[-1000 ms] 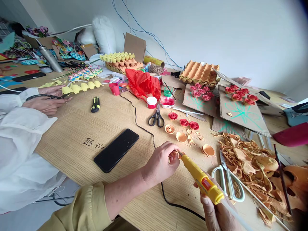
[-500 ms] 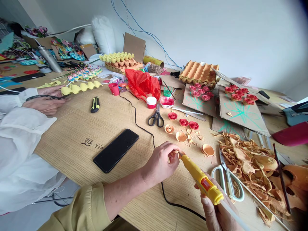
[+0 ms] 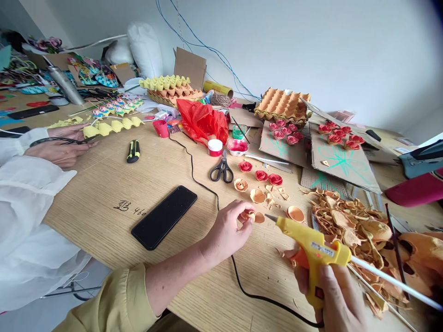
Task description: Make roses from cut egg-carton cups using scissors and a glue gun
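Note:
My left hand (image 3: 230, 229) pinches a small orange carton piece (image 3: 247, 215) between thumb and fingers, just over the wooden table (image 3: 104, 203). My right hand (image 3: 332, 295) is wrapped round the handle of a yellow glue gun (image 3: 311, 244). Its dark nozzle points left, a short gap from the pinched piece. A loose orange petal (image 3: 259, 217) lies beside my left fingertips. Beyond are orange cups (image 3: 258, 196), one of them (image 3: 296, 213) near the nozzle, and red-painted roses (image 3: 261, 175).
A black phone (image 3: 164, 216), black scissors (image 3: 222, 170) and a cutter (image 3: 133, 151) lie on the table. Carton scraps (image 3: 339, 221) pile at the right. At the left, a person's hands (image 3: 58, 150) hold scissors beside a yellow carton strip (image 3: 114, 126). A cord (image 3: 249, 293) runs near my hands.
My right hand has drawn the glue gun back to the right and turned it, so its nozzle is apart from the orange piece. My left hand has barely moved.

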Available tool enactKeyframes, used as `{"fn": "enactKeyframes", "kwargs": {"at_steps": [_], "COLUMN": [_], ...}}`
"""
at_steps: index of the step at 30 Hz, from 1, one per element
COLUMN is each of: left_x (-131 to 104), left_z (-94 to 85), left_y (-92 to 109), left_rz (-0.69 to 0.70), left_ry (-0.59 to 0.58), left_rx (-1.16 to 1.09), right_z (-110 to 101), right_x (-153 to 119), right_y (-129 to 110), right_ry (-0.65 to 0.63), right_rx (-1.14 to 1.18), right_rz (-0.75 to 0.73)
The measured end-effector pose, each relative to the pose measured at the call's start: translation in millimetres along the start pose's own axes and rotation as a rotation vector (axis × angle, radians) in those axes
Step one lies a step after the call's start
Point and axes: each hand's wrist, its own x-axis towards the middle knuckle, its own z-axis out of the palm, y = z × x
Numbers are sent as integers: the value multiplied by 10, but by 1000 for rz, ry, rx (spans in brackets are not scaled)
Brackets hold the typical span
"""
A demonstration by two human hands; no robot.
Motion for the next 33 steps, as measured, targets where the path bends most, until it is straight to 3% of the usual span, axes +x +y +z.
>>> {"fn": "enactKeyframes", "kwargs": {"at_steps": [5, 11, 14, 17, 22, 27, 30, 33], "left_x": [-19, -39, -45, -51, -79, -116, -128, -149], "left_z": [-3, 3, 17, 31, 41, 42, 55, 81], "left_y": [-7, 10, 16, 5, -14, 2, 9, 21], "left_rz": [38, 106, 163, 184, 109, 57, 37, 13], "left_ry": [-55, -101, -115, -154, -275, -354, -373, -350], "left_rx": [44, 182, 258, 296, 344, 341, 281, 227], "right_z": [-77, -296, -348, -359, -336, -326, -328, -232], "right_x": [113, 304, 368, 393, 402, 404, 375, 282], "right_y": [-86, 139, 268, 317, 367, 464, 411, 248], "right_ry": [75, 117, 190, 264, 201, 236, 258, 345], "right_rx": [129, 34, -5, -283, -651, -918, -998, -1001], "right_rz": [177, 248, 207, 158, 41, -72, -100, -266]}}
